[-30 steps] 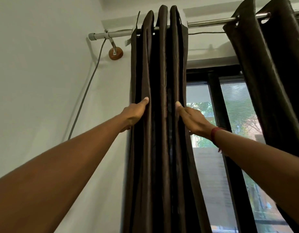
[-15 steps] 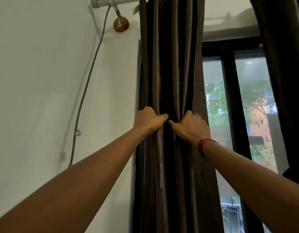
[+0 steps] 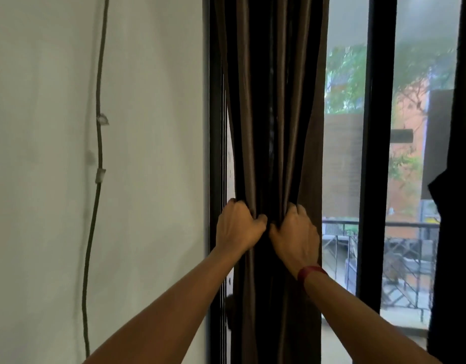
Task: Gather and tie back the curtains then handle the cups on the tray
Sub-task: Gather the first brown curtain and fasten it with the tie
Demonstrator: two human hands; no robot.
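Between hands [image 3: 239, 227] [image 3: 296, 233], curtain [image 3: 252, 127] (bunched).

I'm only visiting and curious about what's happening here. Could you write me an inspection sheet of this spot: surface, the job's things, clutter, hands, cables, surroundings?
Surface: nothing seen.
Job's things: brown curtain bunched in folds at the window's left side; no tie, cups or tray in view.
Clutter: nothing seen.
Hands: left hand and right hand grip the curtain's folds side by side; red wristband on the right wrist.
Cables: dark cable runs down the white wall, clipped at two spots.
Surroundings: black window frame, another dark curtain at the right edge, balcony railing and trees outside.
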